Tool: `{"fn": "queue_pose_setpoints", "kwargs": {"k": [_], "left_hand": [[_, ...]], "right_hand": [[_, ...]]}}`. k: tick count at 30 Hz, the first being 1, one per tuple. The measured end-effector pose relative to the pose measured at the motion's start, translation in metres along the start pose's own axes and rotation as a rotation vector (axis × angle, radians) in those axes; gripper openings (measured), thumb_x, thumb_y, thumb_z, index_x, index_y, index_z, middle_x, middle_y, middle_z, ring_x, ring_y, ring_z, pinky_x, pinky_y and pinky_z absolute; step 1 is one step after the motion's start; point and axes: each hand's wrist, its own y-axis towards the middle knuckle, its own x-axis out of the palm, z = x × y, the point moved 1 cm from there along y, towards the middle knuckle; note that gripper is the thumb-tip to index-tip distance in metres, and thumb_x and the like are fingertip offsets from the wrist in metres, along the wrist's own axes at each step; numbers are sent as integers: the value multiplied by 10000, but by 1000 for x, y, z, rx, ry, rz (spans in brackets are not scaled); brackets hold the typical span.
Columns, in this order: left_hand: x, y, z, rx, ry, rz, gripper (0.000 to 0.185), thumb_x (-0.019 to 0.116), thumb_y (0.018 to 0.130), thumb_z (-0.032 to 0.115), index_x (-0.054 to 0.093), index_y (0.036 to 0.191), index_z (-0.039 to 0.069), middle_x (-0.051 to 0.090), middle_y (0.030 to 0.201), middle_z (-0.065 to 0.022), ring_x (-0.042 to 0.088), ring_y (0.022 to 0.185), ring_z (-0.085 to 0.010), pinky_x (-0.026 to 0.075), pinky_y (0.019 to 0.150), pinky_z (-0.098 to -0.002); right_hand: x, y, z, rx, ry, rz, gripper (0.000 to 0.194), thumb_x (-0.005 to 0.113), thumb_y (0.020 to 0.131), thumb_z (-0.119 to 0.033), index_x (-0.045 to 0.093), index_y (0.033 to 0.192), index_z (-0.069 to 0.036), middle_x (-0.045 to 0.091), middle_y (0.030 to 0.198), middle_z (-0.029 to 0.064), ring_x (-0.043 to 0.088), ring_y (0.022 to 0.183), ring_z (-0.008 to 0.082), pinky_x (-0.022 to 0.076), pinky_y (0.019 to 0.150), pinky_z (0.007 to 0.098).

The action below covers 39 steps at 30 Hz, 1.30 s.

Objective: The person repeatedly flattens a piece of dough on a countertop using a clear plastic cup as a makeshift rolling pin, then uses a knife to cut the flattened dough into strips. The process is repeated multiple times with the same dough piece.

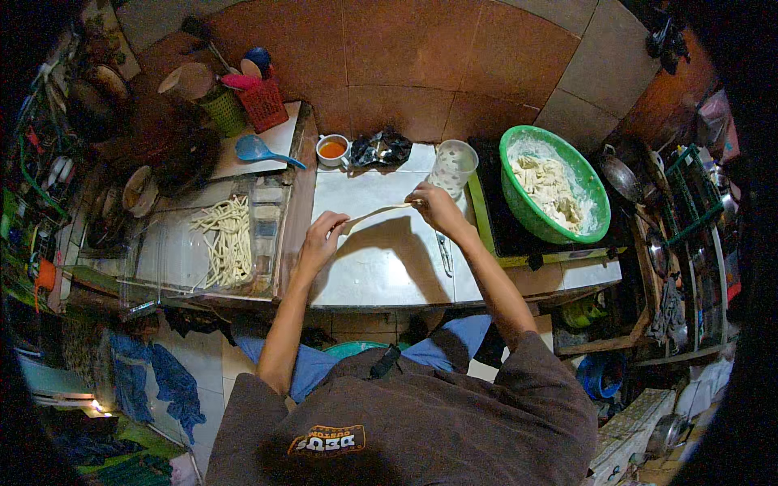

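Observation:
A strip of pale dough (pixel 380 212) is stretched between my two hands above the white tiled counter (pixel 389 273). My left hand (pixel 324 235) pinches its left end, and my right hand (pixel 436 206) grips the other end close to a clear patterned plastic cup (pixel 454 164). To the left, many thin dough strips (pixel 228 243) lie piled at the right side of a clear plastic container (pixel 176 249). On the right, a green basin (pixel 598 200) holds a floury mass of dough (pixel 547 188).
A cup of orange-red liquid (pixel 332 149) and a black plastic bag (pixel 381 150) stand at the back. Metal tongs (pixel 445 255) lie under my right forearm. At left are a blue rice paddle (pixel 258 150) and a red utensil basket (pixel 264 108). A dish rack (pixel 693 194) stands far right.

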Motion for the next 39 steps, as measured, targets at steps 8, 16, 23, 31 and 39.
{"fn": "queue_pose_setpoints", "kwargs": {"k": [8, 16, 23, 31, 39], "left_hand": [[39, -89, -7, 77, 149, -242, 192, 652, 863, 61, 673, 1048, 16, 682, 1009, -148, 657, 950, -354, 534, 852, -458], [73, -94, 6, 9, 243, -102, 217, 651, 898, 88, 694, 1103, 32, 705, 1106, -141, 651, 1057, -327, 491, 922, -439], [86, -75, -4, -319, 459, -37, 550, 730, 904, 107, 548, 1408, -19, 533, 1314, -241, 524, 1197, -429, 444, 1051, -504], [90, -81, -20, -302, 158, 21, 395, 746, 810, -24, 657, 1193, 13, 590, 1099, -177, 645, 928, -301, 570, 772, -373], [111, -98, 7, -569, -147, -127, 328, 760, 824, 85, 697, 1140, 23, 656, 903, -113, 673, 773, -193, 559, 697, -339]], "right_hand": [[60, -103, 17, 88, -269, -226, 192, 680, 835, -82, 744, 1008, -138, 676, 1064, 89, 610, 1070, 286, 456, 929, 427], [55, -133, 9, 265, -208, 21, 249, 718, 901, -131, 737, 1146, -91, 681, 1141, 112, 597, 1107, 327, 451, 940, 461], [93, -112, -10, 773, -348, 23, 436, 750, 932, -380, 687, 1117, 9, 656, 1138, 222, 570, 1140, 398, 432, 968, 559], [96, -98, 23, 699, 88, 258, 167, 664, 886, -53, 628, 1031, 22, 675, 763, 247, 671, 740, 432, 539, 703, 502], [70, -75, 79, 563, 238, 285, 375, 685, 874, 15, 567, 1228, -23, 666, 961, 203, 676, 919, 395, 541, 827, 461]]}}
